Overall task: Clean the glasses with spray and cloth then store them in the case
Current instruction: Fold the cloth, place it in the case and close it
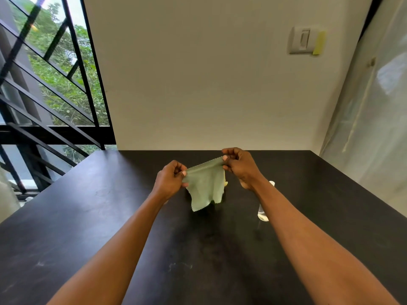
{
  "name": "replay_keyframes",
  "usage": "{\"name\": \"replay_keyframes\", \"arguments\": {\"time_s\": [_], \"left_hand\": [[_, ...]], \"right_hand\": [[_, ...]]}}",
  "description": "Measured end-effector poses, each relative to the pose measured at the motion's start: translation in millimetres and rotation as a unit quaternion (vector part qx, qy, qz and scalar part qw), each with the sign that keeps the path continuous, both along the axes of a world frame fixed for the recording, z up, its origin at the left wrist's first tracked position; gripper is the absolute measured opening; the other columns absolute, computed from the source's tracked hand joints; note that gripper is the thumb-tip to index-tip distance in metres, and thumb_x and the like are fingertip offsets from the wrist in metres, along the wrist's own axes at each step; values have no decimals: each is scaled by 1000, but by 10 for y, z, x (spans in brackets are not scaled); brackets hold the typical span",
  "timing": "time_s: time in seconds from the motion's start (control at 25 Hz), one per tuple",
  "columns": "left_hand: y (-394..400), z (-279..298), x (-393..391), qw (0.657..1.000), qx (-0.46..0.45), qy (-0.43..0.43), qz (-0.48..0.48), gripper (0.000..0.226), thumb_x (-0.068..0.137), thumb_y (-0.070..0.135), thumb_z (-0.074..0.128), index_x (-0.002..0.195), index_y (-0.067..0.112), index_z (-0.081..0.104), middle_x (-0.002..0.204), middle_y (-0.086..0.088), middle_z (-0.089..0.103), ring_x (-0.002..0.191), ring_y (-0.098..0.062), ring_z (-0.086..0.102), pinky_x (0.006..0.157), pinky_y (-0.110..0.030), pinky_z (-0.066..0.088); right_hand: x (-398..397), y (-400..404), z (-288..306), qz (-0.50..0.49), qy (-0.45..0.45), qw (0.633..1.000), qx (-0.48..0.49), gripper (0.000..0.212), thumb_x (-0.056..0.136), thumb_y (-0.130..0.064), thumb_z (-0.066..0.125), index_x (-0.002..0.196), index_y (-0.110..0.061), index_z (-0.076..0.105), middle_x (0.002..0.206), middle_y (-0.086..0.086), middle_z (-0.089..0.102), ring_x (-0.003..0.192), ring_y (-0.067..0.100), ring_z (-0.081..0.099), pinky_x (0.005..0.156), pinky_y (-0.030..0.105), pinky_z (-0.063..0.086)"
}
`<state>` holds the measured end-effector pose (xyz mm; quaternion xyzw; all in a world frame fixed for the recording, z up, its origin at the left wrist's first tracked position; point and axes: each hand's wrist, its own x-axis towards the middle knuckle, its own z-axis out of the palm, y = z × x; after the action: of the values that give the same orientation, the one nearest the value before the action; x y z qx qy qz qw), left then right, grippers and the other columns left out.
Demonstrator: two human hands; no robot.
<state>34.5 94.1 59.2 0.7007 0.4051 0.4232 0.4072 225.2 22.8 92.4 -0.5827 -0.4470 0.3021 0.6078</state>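
Head view: pale green zigzag-edged cloth (204, 186) hanging unfolded, upper corners pinched.

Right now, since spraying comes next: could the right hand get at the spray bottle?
Probably not at once: the right hand pinches the green cloth; the spray bottle lies just under its forearm, otherwise unobstructed.

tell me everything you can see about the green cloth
The green cloth is a thin, soft-looking, pale sage square with zigzag-cut edges. It is held up above the black table, its top edge stretched between the left hand and the right hand, each pinching a corner. The rest hangs loose, lightly creased, hiding something behind it.
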Motion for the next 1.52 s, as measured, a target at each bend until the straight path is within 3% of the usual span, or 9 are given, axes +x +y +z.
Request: {"name": "replay_keyframes", "arguments": {"time_s": [0.16,0.28,0.48,0.8,0.96,1.08,1.28,1.36,1.52], "left_hand": [[-77,-7,-53,995,98,0,12,6,87,6,57,91,10,60,84,-3,62,75,-13,60,70,-27,53],[-226,-172,-172,989,133,46,-45,7,86,9,60,90,15,62,85,0,64,77,-11,60,66,-18,50],[-427,-421,-351,958,49,211,-185,17,82,15,66,90,30,62,84,7,62,80,-12,59,74,-18,49],[-683,-591,-461,948,24,250,-195,25,81,1,64,96,21,64,86,10,59,81,-8,58,72,-5,47],[-721,-601,-482,950,58,256,-173,22,80,4,66,91,24,64,92,18,49,85,-7,54,68,-3,46],[-711,-600,-501,952,69,254,-158,25,78,11,70,73,32,59,90,14,51,87,-12,57,70,-8,48],[-724,-623,-508,961,60,229,-143,19,79,14,70,73,29,60,88,13,53,83,-7,56,67,-6,47],[-725,-640,-521,962,54,226,-147,16,80,15,69,74,28,60,87,13,56,83,-8,57,68,-7,47],[-725,-650,-546,963,49,223,-144,14,81,17,67,76,27,59,85,13,59,84,-7,57,69,-7,45]], "right_hand": [[13,-117,-65,21,30,998,45,22,90,1,52,110,-6,57,88,3,56,81,14,54,77,26,50],[42,-311,-320,55,29,998,6,20,88,3,54,104,-9,61,89,8,59,82,17,56,73,25,51],[23,-691,-668,148,8,981,-128,17,86,2,59,97,-10,64,91,6,64,84,15,61,72,24,54],[8,-972,-789,166,15,960,-225,22,83,7,59,99,-7,65,85,8,66,83,17,67,76,27,57],[-23,-1047,-768,162,-118,952,-231,14,82,-2,65,91,-13,65,82,0,66,76,9,61,65,19,50],[-94,-1053,-712,179,-255,911,-270,11,80,-20,71,84,-18,61,82,-6,62,76,6,56,62,15,43],[-234,-998,-722,168,-369,862,-303,18,79,-34,70,81,-21,58,80,-10,56,75,5,51,63,16,39],[-278,-991,-730,162,-340,879,-293,14,81,-29,69,76,-23,58,81,-8,58,75,6,52,62,16,39],[-312,-1000,-698,113,-102,948,-280,10,80,-13,69,75,-13,61,75,6,65,62,10,54,48,17,40]]}}
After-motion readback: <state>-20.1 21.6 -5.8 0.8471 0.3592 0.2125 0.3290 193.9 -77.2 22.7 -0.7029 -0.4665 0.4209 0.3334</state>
